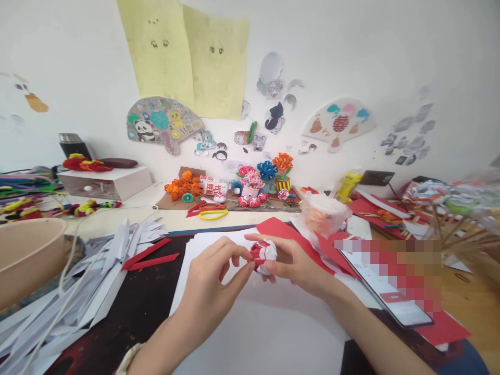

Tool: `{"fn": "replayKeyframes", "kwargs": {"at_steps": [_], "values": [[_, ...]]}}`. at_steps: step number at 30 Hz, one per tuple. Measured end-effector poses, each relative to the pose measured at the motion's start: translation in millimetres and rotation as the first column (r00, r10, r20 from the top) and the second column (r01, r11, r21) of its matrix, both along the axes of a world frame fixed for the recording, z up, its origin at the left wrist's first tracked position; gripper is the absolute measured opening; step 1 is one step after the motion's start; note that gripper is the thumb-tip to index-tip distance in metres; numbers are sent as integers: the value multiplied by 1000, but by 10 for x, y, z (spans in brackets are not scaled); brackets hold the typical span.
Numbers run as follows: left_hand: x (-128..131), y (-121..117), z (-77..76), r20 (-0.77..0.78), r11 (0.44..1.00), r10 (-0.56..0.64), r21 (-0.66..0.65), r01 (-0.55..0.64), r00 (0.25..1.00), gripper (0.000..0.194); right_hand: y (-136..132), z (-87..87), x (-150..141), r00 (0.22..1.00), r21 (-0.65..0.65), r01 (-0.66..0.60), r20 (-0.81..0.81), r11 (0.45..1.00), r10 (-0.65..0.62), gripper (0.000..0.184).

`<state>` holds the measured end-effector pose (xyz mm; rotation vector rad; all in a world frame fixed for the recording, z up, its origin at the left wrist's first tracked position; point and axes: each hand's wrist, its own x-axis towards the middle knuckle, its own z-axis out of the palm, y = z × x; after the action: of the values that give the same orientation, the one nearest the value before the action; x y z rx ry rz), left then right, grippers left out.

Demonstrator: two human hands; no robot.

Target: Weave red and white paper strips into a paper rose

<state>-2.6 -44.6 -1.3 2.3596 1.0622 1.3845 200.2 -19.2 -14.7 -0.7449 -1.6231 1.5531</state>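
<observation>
A small red and white folded-paper ball [264,255] is held up over white paper sheets [265,328] in the middle of the table. My right hand [295,263] is closed round its right side, thumb in front and fingers behind. From the left, my left hand [219,276] pinches the ball's red edge between thumb and forefinger. The ball's back and lower side are hidden by my fingers. Two folded red paper strips [154,255] lie left of the sheets, and red paper [281,234] lies behind my right hand.
A heap of white paper strips [97,286] covers the left side, beside a beige basin [31,255]. Yellow-handled scissors [213,213] lie at the back, near small flower pots [283,182]. A phone [390,291] and a plastic tub [324,211] stand to the right.
</observation>
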Motion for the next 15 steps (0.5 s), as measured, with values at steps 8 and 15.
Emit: {"fn": "replayKeyframes", "kwargs": {"at_steps": [8,15], "values": [[-2,5,18,40,992,-26,-124,30,999,7,4,4,-4,1000,21,4,16,1000,-4,65],[-1,19,75,88,968,-69,-236,88,994,6,-7,-11,-9,1000,17,-2,4,1000,2,62]]}}
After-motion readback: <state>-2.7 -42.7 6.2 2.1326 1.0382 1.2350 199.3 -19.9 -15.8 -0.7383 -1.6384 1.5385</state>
